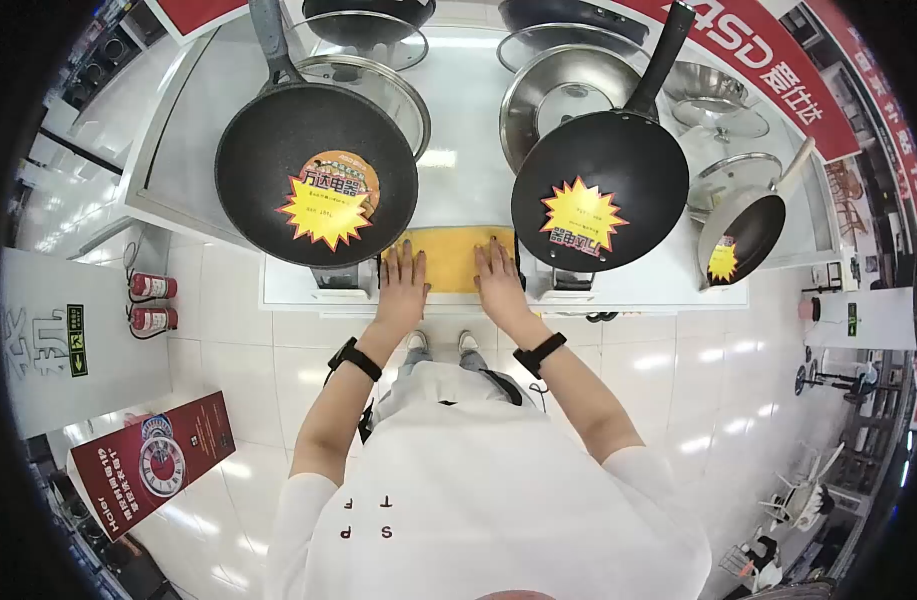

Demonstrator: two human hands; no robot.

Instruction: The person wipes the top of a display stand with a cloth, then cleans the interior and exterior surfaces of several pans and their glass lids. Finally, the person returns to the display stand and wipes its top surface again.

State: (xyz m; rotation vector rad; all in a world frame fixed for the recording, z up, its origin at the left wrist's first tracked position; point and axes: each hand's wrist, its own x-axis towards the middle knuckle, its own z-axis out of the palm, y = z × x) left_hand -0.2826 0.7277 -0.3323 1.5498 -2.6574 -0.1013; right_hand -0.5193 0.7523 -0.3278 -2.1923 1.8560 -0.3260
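Note:
A yellow cloth (pixel 446 262) lies flat at the front edge of a white display counter (pixel 463 195), between two dark pans. My left hand (pixel 404 285) rests on its left end with the fingers stretched out. On the right end lies my right hand (pixel 499 282), also flat with its fingers extended. Just beyond my left hand is a dark frying pan (pixel 263 170) with a yellow starburst tag. Past my right hand stands a black wok (pixel 628 170) bearing a similar tag.
Glass lids (pixel 373 85) and a steel pan (pixel 523 110) sit behind the front pans. A smaller light-coloured pan (pixel 723 215) stands at the right. Two fire extinguishers (pixel 154 302) are at the left, near a red Haier sign (pixel 193 440).

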